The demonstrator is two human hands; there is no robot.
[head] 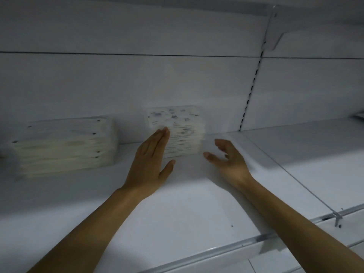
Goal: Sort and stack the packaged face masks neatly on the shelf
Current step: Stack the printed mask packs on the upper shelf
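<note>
Shelf (197,203): bears both mask stacks.
White mask stack (65,144): well left of printed mask stack (179,133).
Left hand (151,160): fingers straight, at printed mask stack's left side.
Right hand (226,156): fingers spread, empty, just right.

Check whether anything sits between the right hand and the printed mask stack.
Nothing visible does. Only bare shelf lies between the right hand and the right side of the printed mask stack. The left hand appears flat against its left side; the plain stack sits apart, further left.
</note>
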